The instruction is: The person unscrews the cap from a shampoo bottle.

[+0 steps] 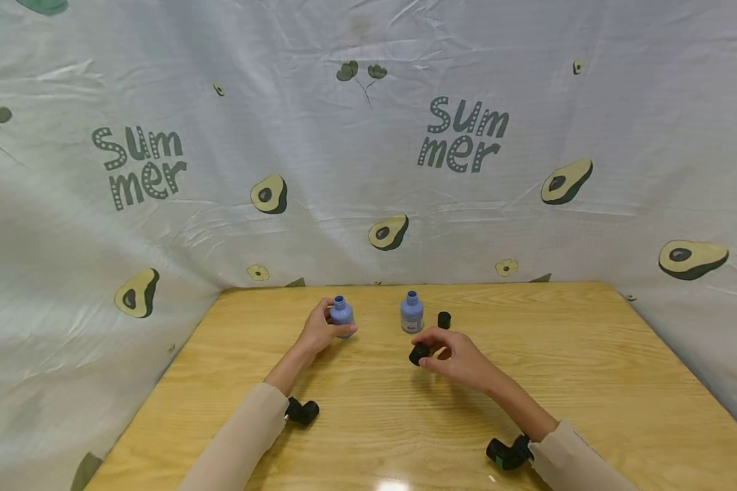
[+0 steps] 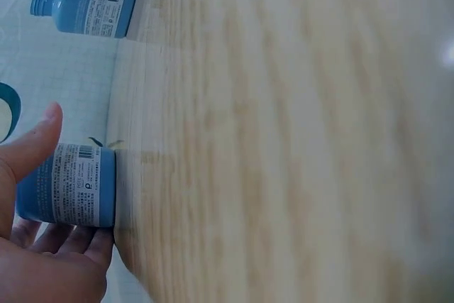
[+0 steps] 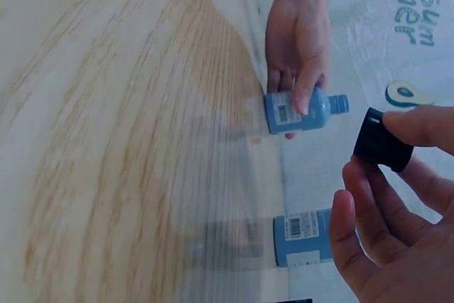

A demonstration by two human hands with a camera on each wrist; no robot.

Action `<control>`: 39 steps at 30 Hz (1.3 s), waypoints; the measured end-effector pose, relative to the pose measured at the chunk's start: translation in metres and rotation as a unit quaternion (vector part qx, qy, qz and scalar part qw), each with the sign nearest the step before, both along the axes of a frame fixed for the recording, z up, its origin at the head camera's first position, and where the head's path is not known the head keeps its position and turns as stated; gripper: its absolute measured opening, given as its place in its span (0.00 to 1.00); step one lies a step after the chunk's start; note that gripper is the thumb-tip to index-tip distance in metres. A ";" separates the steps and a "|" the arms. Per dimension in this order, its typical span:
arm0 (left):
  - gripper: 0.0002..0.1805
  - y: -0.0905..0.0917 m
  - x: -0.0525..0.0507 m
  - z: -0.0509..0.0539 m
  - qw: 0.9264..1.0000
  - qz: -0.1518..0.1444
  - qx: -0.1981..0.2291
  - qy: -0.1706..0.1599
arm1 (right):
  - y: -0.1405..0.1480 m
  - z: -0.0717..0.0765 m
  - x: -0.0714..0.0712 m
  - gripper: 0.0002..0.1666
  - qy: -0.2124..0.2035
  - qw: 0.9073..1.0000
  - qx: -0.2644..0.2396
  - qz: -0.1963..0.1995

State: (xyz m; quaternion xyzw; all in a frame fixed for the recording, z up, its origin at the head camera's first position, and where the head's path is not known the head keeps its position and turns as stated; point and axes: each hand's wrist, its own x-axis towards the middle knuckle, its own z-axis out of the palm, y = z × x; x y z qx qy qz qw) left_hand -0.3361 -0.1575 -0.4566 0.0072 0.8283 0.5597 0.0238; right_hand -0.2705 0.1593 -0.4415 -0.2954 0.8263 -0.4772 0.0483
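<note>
On the left of the table, my left hand [image 1: 321,330] holds an uncapped blue bottle [image 1: 342,313] upright, the thumb on the near side and the fingers behind it. My right hand [image 1: 457,354] pinches a black bottle cap [image 3: 383,140] between thumb and fingers, above the tabletop. Just beyond that hand stands a second uncapped blue bottle [image 1: 411,314], touched by neither hand as far as the head view shows. Another black cap [image 1: 444,320] lies to its right. In the left wrist view, a printed label [image 2: 76,184] shows on the held bottle.
The wooden table [image 1: 368,436] ends at a hanging white cloth [image 1: 319,136] printed with avocados, which also runs along both sides. Black wrist devices [image 1: 508,453] sit at both sleeves.
</note>
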 end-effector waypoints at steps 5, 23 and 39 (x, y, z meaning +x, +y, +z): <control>0.35 0.000 -0.001 0.003 1.000 -0.007 0.010 0.002 | -0.005 0.005 0.000 0.21 -0.002 1.000 0.000 -0.017; 0.39 -0.004 0.001 0.004 1.000 -0.012 0.023 -0.009 | -0.066 0.007 -0.024 0.22 0.008 0.995 -0.001 -0.099; 0.41 -0.007 0.002 0.004 0.999 -0.023 0.043 -0.008 | -0.103 -0.009 -0.051 0.20 0.017 0.987 0.009 -0.161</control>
